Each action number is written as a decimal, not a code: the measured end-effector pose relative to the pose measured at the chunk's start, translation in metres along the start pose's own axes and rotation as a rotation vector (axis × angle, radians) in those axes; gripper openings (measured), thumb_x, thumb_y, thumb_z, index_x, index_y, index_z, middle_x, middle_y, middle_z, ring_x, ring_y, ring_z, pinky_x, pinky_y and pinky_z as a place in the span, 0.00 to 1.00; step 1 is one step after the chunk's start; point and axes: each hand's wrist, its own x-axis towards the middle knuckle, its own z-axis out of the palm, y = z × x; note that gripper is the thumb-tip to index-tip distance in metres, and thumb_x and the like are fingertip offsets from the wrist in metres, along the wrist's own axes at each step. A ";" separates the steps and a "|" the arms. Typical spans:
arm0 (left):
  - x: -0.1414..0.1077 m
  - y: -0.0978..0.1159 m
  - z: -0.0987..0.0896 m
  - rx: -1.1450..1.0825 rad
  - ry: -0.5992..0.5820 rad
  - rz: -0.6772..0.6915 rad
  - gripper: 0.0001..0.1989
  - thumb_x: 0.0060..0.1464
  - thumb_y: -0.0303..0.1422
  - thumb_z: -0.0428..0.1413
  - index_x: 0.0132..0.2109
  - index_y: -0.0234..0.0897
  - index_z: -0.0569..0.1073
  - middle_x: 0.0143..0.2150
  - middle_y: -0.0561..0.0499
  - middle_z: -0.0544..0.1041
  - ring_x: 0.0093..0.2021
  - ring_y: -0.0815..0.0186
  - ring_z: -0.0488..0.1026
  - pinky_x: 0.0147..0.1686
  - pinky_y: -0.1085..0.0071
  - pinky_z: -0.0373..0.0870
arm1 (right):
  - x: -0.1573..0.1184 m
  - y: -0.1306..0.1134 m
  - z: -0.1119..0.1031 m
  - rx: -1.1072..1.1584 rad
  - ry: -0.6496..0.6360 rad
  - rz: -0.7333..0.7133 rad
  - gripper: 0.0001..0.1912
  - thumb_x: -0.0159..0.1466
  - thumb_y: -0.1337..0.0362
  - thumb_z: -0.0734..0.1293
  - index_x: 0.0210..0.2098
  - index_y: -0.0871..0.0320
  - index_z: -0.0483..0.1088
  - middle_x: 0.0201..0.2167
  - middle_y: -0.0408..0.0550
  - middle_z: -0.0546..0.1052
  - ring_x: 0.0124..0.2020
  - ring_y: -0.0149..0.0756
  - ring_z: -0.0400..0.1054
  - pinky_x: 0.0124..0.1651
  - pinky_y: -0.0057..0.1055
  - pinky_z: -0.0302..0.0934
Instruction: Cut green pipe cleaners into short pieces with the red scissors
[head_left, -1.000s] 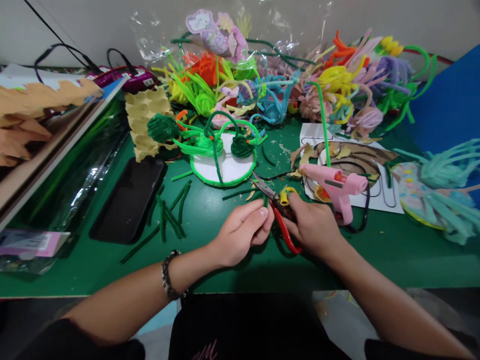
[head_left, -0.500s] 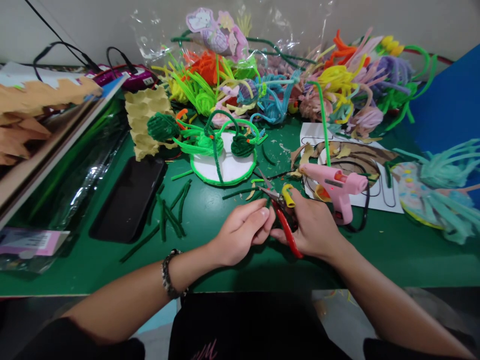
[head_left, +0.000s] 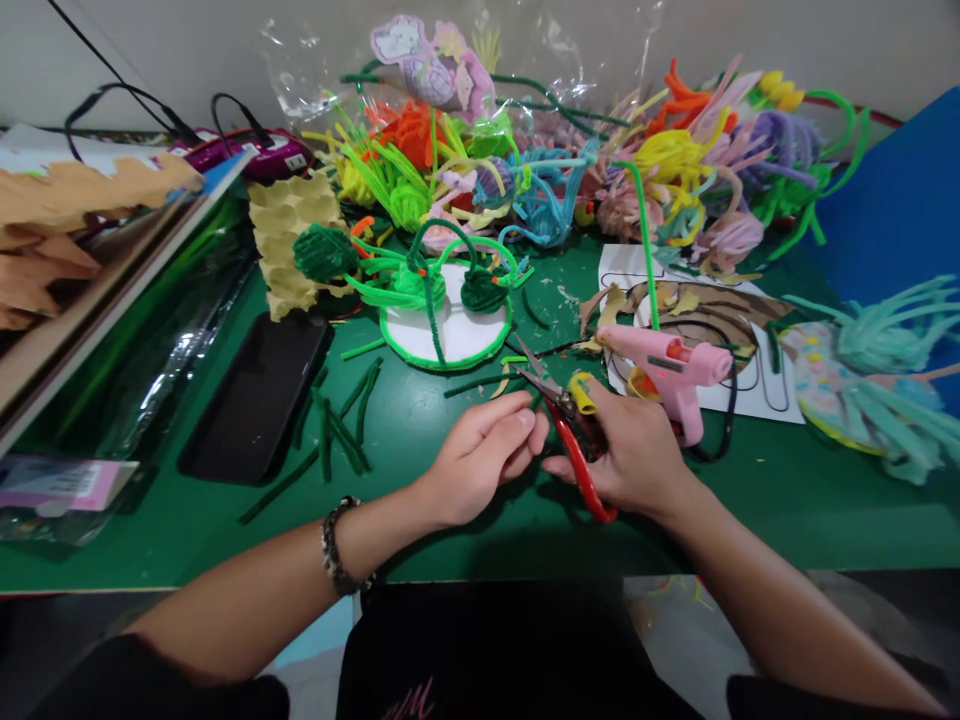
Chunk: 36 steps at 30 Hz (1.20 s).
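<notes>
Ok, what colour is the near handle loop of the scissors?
The near handle loop is red; the head view shows it.

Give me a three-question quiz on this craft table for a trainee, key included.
1. Which hand holds the red-and-yellow-handled scissors, and are the blades apart or closed?
2. True or false: in the picture, the pink glue gun is right of the green-edged white disc.
3. What circles the left wrist? A) a wristwatch; B) a dark-and-pale bracelet; C) a rubber glove cuff.

Key: 1. The right hand; blades apart. 2. True. 3. B.
</notes>
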 end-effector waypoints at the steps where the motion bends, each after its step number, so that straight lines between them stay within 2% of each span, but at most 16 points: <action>1: 0.000 0.000 0.000 -0.010 0.002 -0.001 0.15 0.53 0.39 0.48 0.24 0.34 0.59 0.13 0.62 0.52 0.12 0.80 0.45 0.11 0.78 0.40 | 0.000 0.000 0.000 -0.003 0.022 -0.012 0.25 0.57 0.41 0.50 0.23 0.57 0.56 0.11 0.38 0.59 0.12 0.28 0.56 0.18 0.25 0.46; 10: 0.000 -0.003 -0.002 -0.012 0.001 -0.009 0.15 0.53 0.40 0.46 0.25 0.34 0.61 0.11 0.63 0.50 0.11 0.78 0.45 0.11 0.78 0.40 | 0.002 -0.001 -0.003 -0.021 0.082 -0.010 0.22 0.58 0.46 0.56 0.18 0.56 0.54 0.10 0.38 0.59 0.12 0.25 0.54 0.17 0.23 0.46; 21: 0.001 -0.003 -0.002 -0.022 0.019 -0.014 0.14 0.54 0.38 0.46 0.25 0.34 0.61 0.11 0.62 0.51 0.12 0.78 0.46 0.11 0.79 0.41 | 0.001 -0.001 -0.002 0.087 0.057 0.040 0.21 0.60 0.50 0.56 0.18 0.58 0.59 0.09 0.36 0.57 0.11 0.23 0.50 0.16 0.22 0.45; 25: 0.002 -0.004 -0.002 -0.040 0.022 -0.012 0.13 0.54 0.39 0.47 0.26 0.34 0.61 0.11 0.63 0.51 0.12 0.78 0.45 0.11 0.80 0.41 | 0.000 -0.001 -0.001 0.102 0.005 0.030 0.22 0.59 0.47 0.55 0.22 0.59 0.61 0.11 0.38 0.60 0.12 0.25 0.54 0.18 0.23 0.47; 30: 0.003 -0.004 -0.003 -0.041 0.042 0.036 0.11 0.54 0.37 0.47 0.31 0.33 0.63 0.12 0.63 0.51 0.12 0.78 0.45 0.11 0.80 0.42 | -0.001 0.000 0.000 0.086 -0.098 0.018 0.31 0.55 0.38 0.48 0.27 0.60 0.61 0.16 0.44 0.65 0.16 0.31 0.59 0.19 0.26 0.49; 36: 0.004 -0.002 -0.003 -0.007 0.084 0.058 0.10 0.53 0.37 0.49 0.32 0.33 0.66 0.11 0.63 0.51 0.12 0.78 0.46 0.11 0.79 0.43 | -0.005 0.004 0.005 0.086 -0.165 0.024 0.38 0.51 0.33 0.45 0.34 0.61 0.61 0.22 0.49 0.67 0.24 0.39 0.64 0.24 0.32 0.54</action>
